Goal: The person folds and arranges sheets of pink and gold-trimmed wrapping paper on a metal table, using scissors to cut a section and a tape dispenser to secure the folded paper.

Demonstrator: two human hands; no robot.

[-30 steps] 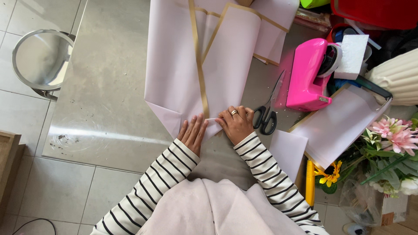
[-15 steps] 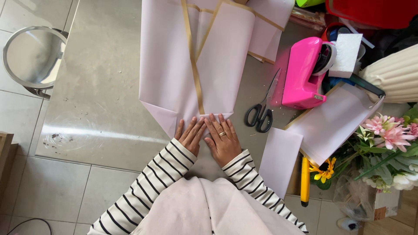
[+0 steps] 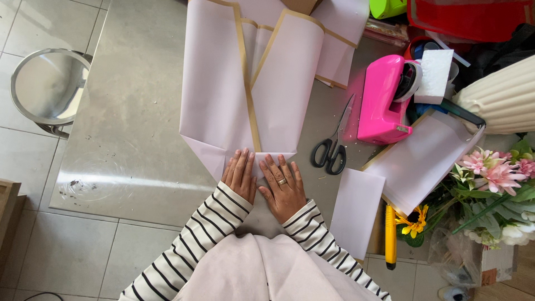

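Left hand [image 3: 240, 176] and right hand [image 3: 282, 187], spread flat, are pressing pale pink wrapping paper [image 3: 223, 100]; uneven pressure could skew the fold toward 12 o'clock.

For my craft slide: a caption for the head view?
Both hands, left and right, press flat on folded pale pink paper beside scissors.

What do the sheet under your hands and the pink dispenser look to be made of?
Sheet: likely matte wrapping paper, pale pink with a gold edge; it holds sharp folds. Dispenser: seemingly glossy moulded plastic, with bright highlights. Both hands, left and right, press flat on the sheet.
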